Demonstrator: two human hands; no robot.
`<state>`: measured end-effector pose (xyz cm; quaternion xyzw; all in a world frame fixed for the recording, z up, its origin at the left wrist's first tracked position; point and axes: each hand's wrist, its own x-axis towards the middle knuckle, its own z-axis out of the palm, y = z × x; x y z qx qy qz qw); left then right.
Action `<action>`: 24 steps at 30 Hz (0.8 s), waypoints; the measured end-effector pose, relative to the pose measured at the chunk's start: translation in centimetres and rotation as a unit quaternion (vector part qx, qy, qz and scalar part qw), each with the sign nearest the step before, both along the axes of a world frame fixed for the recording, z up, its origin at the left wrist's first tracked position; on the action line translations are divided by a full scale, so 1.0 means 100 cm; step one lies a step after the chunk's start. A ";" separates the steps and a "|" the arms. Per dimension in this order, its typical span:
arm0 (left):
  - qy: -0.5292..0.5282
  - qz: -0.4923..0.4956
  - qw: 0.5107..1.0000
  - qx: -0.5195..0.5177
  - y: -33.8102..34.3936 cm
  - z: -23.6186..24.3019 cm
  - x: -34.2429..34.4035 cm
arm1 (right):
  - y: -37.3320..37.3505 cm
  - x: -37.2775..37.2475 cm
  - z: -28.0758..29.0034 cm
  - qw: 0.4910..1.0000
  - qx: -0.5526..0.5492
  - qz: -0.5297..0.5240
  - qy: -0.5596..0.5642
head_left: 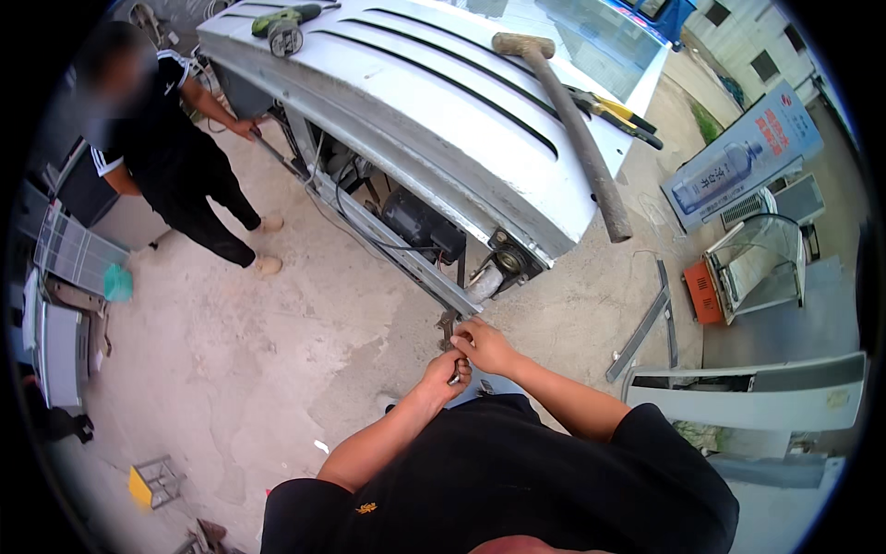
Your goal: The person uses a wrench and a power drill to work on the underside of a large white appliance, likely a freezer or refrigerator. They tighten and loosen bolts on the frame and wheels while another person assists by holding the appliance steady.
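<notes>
One wrench (448, 325) at the white cabinet's (415, 120) near corner
Left hand (448, 372) grips it; right hand (485, 345) pinches narrowly beside it, contents hidden. Cabinet's caster (484, 282) attached; work seems unfinished.

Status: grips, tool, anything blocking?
Left grip round wrench-like tool; right grip beside it, hold unclear. Tool's head near metal rail's end. Hammer on white panel, away from both grips.
</notes>
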<state>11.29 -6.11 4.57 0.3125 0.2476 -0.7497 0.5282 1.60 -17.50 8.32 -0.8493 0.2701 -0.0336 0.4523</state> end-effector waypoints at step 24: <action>-0.182 0.077 0.980 0.013 0.014 -0.010 -0.029 | 0.005 -0.006 0.078 0.950 0.304 0.048 -0.056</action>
